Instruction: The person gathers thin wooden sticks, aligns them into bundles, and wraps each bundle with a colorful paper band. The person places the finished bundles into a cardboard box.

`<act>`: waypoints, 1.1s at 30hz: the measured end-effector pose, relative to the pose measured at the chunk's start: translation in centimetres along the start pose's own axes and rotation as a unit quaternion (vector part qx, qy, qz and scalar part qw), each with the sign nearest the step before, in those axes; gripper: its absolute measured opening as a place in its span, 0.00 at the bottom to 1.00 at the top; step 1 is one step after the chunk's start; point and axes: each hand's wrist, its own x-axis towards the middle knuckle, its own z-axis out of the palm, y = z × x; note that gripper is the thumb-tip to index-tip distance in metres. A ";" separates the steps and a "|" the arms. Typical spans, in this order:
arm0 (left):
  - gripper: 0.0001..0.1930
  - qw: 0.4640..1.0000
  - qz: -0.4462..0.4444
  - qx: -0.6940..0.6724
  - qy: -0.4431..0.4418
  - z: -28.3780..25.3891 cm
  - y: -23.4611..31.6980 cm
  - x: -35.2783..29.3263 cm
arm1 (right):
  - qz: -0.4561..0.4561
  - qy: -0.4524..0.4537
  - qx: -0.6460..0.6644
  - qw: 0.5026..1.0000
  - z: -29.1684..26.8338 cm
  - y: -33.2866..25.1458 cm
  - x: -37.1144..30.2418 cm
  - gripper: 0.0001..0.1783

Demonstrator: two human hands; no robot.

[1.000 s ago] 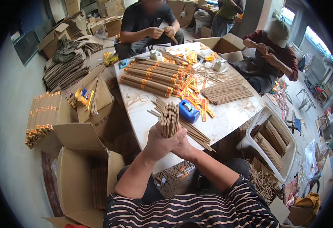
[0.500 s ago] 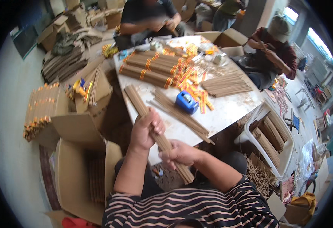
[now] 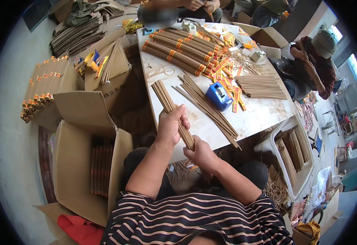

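Note:
A loose bundle of brown incense sticks (image 3: 161, 94) slants over the near left edge of the white table (image 3: 154, 71). My left hand (image 3: 172, 124) is wrapped round its middle. At the lower end of the bundle, my right hand (image 3: 202, 152) is closed with curled fingers, covering the stick ends. Just beyond my hands lie loose incense sticks (image 3: 213, 116) and a blue tape dispenser (image 3: 219, 96). Farther back are banded incense bundles (image 3: 176, 57), red and yellow paper bands (image 3: 228, 79) and a fanned pile of sticks (image 3: 262, 86).
An open cardboard box (image 3: 76, 163) with bundles inside stands at my left, beside stacked banded bundles (image 3: 44, 83). A white plastic tub (image 3: 264, 149) of sticks stands right of the table. One person (image 3: 315, 61) sits at the right, another (image 3: 186, 12) across the table.
My right hand has slid down to the bundle's lower end, which stuck out below it before. Both hands and the bundle sit higher in the picture, and the view has shifted.

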 end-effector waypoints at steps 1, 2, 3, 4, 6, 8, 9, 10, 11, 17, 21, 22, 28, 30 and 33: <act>0.09 1.000 0.002 0.015 0.023 -0.5 -0.4 0.4 | -0.015 0.051 -0.075 0.996 0.5 -0.1 0.0 0.09; 0.11 0.997 -0.047 -0.039 -0.042 -1.0 -0.2 0.8 | 0.066 -0.019 0.055 0.996 -0.2 -0.5 -0.5 0.09; 0.13 0.982 -0.080 -0.101 -0.139 -2.2 0.1 1.2 | 0.096 -0.101 0.202 0.969 -0.4 -2.1 -1.1 0.08; 0.14 0.975 -0.081 -0.123 -0.168 -2.0 0.5 0.9 | 0.109 -0.152 0.298 0.936 -0.7 -1.9 -1.3 0.07; 0.15 0.972 -0.075 -0.124 -0.187 -1.3 0.9 0.6 | 0.112 -0.188 0.364 0.905 -0.7 -1.7 -1.4 0.06; 0.14 0.994 -0.054 -0.054 -0.079 -1.2 0.6 0.3 | 0.087 -0.112 0.250 0.958 0.0 -1.3 -0.9 0.06; 0.15 0.999 -0.030 -0.007 -0.020 -0.4 0.6 0.1 | 0.071 -0.064 0.189 0.977 0.1 -1.1 -0.8 0.06; 0.15 1.000 -0.017 0.006 -0.010 -0.2 0.4 0.0 | 0.042 -0.023 0.119 0.992 0.4 -0.5 -0.6 0.06; 0.14 1.000 -0.004 0.018 0.000 0.0 0.3 -0.1 | 0.012 0.018 0.048 0.999 0.8 0.4 -0.3 0.07; 0.14 0.974 -0.072 -0.137 -0.165 -1.7 1.0 0.8 | 0.124 -0.178 0.314 0.924 -0.8 -0.9 -1.4 0.09; 0.15 0.992 -0.037 -0.074 -0.094 -1.7 0.9 0.7 | 0.094 -0.079 0.109 0.986 -0.3 -1.5 -1.0 0.12; 0.15 0.991 -0.038 -0.082 -0.096 -1.7 0.9 0.7 | 0.098 -0.079 0.106 0.986 -0.3 -1.6 -1.0 0.12; 0.12 0.994 0.004 -0.061 -0.087 -1.1 1.2 0.2 | 0.083 -0.052 0.067 0.993 -0.4 -1.9 -1.0 0.13; 0.12 0.994 -0.024 -0.056 -0.091 -0.8 0.3 -0.6 | 0.064 -0.012 0.020 0.998 -0.3 -2.1 -0.6 0.13; 0.13 0.990 -0.036 -0.068 -0.118 -1.6 0.0 -0.5 | 0.089 -0.064 0.042 0.993 -0.8 -2.4 -0.3 0.17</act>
